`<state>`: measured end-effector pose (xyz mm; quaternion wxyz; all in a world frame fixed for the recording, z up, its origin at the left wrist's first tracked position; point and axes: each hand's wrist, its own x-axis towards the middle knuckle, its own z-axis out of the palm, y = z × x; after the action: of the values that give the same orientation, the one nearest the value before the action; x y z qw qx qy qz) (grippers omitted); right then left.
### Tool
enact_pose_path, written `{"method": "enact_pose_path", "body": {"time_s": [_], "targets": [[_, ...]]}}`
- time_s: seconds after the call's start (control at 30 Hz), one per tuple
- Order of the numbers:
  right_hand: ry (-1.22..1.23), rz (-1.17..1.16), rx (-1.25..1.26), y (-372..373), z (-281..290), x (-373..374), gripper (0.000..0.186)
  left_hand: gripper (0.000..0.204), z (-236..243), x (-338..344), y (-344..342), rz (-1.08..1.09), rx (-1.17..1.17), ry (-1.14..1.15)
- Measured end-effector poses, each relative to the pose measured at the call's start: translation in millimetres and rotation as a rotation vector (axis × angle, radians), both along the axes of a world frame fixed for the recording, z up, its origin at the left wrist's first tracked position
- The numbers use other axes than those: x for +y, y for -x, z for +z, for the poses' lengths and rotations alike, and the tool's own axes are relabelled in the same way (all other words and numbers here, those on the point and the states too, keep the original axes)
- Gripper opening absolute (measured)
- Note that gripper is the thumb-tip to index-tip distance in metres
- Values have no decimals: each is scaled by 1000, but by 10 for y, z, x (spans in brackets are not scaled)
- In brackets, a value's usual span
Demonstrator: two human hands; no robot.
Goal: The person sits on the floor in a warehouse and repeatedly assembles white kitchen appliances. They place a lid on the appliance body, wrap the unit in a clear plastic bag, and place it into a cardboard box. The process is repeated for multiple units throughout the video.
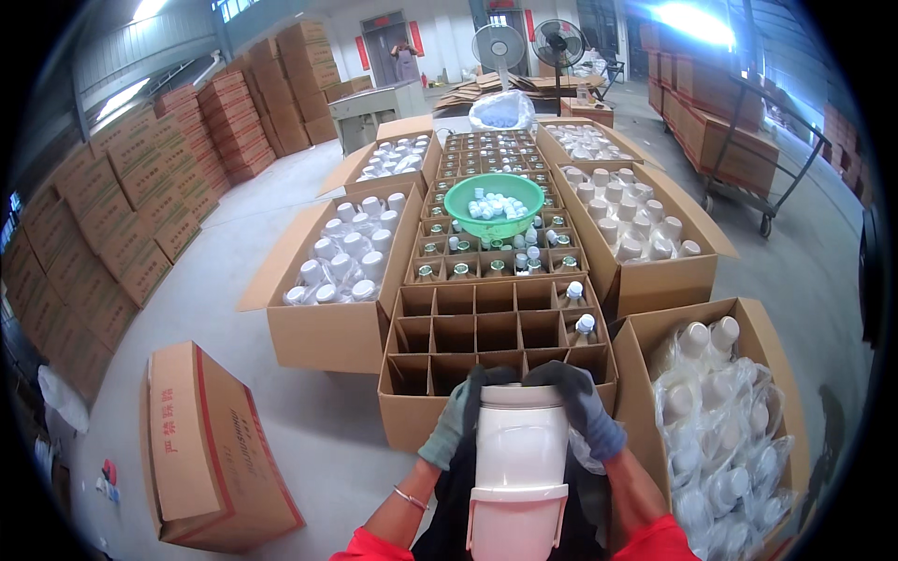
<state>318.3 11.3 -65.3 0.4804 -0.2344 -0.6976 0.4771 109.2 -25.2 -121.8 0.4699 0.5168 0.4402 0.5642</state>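
Observation:
In front of me is a white plastic container [520, 439], cylindrical, with a handle-like band across its lower part. My left hand [460, 414], in a grey glove with dark fingers, is closed on its upper left edge. My right hand [580, 402], gloved alike and slightly blurred, closes on the upper right edge. Just beyond them stands a divided carton [496, 292]; its right column holds a capped bottle [582, 327] and another behind it. The compartments nearest my hands show no bottles. Part of the container's rim is hidden by my fingers.
Farther on, a green basin [494, 224] of white caps rests on cartons of bottles. Open boxes of white containers flank both sides, one box [655, 411] close at my right. A closed carton [210, 449] sits on the floor at left. A trolley [762, 178] stands far right.

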Motion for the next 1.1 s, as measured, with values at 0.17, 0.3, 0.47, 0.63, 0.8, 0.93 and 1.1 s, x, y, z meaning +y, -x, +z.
{"method": "enact_pose_path", "body": {"time_s": [0.17, 0.3, 0.47, 0.63, 0.8, 0.93, 1.1], "targets": [[-476, 131, -317, -272, 1004, -531, 43, 28, -821, -259, -252, -136, -31, 12], [-538, 72, -352, -441, 1012, -924, 44, 26, -985, -940, -211, -166, 23, 57], [-636, -126, -448, -592, 1145, -1225, 44, 27, -248, -1457, -231, 144, 382, 27], [-609, -173, -465, -579, 909, -1036, 45, 23, -666, -1071, -152, 169, 614, -359], [-625, -409, -582, -272, 862, -1006, 35, 19, -790, -605, -348, -106, 321, -77], [-786, -260, -639, -85, 537, -457, 24, 31, -514, -412, -348, 185, 237, -214], [-54, 120, -224, 158, 378, -216, 29, 43, -31, -264, 51, -32, -148, -72]]}}
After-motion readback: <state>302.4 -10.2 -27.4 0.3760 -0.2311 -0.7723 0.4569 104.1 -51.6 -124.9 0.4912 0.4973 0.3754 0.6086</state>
